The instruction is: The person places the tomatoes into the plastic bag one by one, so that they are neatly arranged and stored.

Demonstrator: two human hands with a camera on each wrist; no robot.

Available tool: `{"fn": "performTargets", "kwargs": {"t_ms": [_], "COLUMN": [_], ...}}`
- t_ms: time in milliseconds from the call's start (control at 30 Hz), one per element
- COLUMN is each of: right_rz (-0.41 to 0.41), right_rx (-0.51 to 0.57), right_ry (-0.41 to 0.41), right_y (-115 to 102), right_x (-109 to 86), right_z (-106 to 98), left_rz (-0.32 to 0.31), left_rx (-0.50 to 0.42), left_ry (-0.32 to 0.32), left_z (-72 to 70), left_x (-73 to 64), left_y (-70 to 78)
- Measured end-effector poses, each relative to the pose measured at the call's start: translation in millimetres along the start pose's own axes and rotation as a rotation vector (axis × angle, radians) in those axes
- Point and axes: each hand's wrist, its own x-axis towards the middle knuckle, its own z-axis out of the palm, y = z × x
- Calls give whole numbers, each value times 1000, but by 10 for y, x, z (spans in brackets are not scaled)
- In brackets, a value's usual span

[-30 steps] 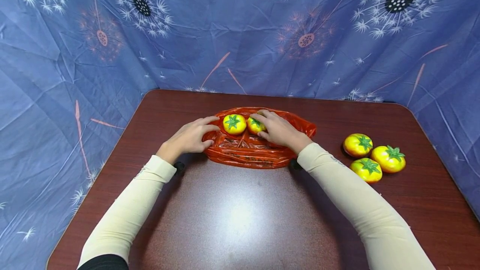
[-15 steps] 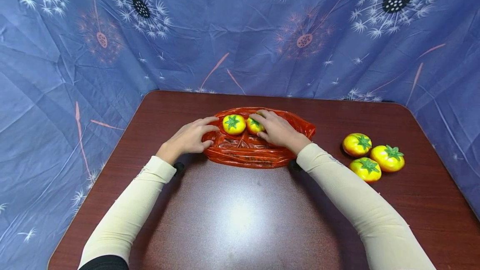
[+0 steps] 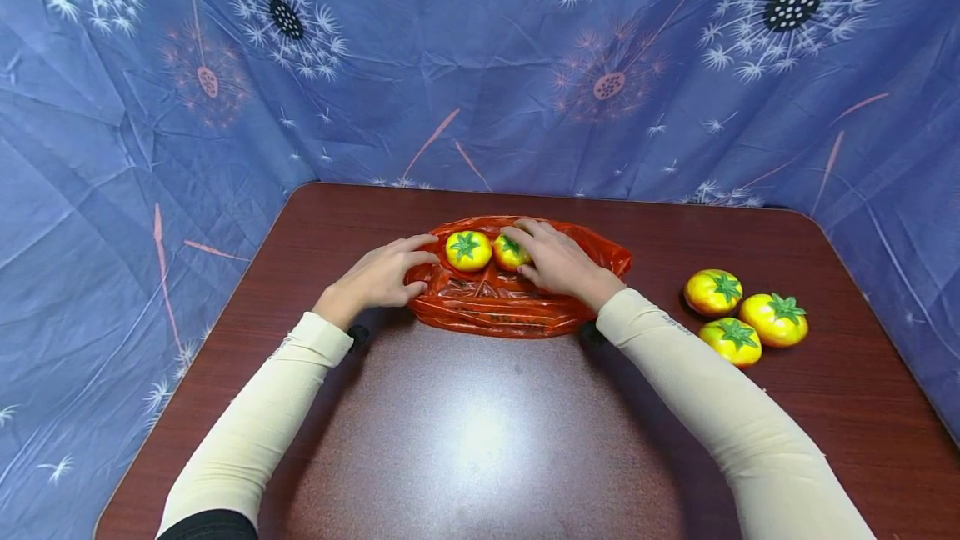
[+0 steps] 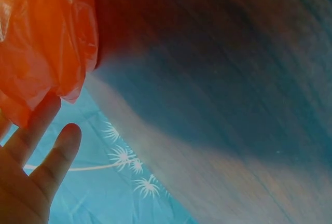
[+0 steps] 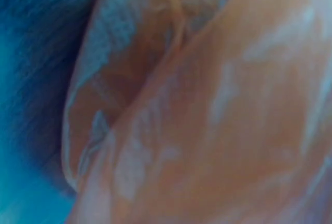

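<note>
A red plastic bag (image 3: pixel 495 317) lies open at the middle of the table. Inside it sit two yellow tomatoes with green leafy tops, one tomato (image 3: pixel 461 257) uncovered on the left. My right hand (image 3: pixel 561 263) holds the other tomato (image 3: pixel 507 252), fingers over its far side and thumb at its near side, partly hiding it. My left hand (image 3: pixel 382 272) is at the bag's left end, fingers spread and touching its edge. The left wrist view shows those fingers (image 4: pixel 58 159) fairly straight beside the bag (image 4: pixel 46 37). Only blurred bag plastic (image 5: pixel 218 130) fills most of the right wrist view.
Three more yellow tomatoes stand grouped on the right of the table: a back tomato (image 3: pixel 711 293), a right tomato (image 3: pixel 772 322) and a front tomato (image 3: pixel 729 342) close to the right sleeve. A blue dandelion-print cloth (image 3: pixel 450 65) hangs behind the brown table (image 3: pixel 360 207).
</note>
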Motion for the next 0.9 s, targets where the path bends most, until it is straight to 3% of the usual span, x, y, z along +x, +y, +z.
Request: {"fn": "performTargets", "kwargs": {"t_ms": [200,367,633,767,900], "right_rz": [-56,-109,-129,-148,-150], "right_rx": [-3,-9,57,33,6], "right_ry": [54,61,97,185,339], "right_y": [-13,-44,-39,30,158], "right_x": [-43,-218,-904,-1223,-1496], "right_z": [-72,-231,-451,-488,-588], "left_rz": [-13,-28,-35,-30,-31], "left_rx": [7,4,6,1,-2], "left_ry": [-4,-22,20,21,26], "left_z": [-32,-41,-31,-26,-32], "left_x": [-4,-13,-50,-68,-92], "left_y": [-10,-8,-16,-16,-37]}}
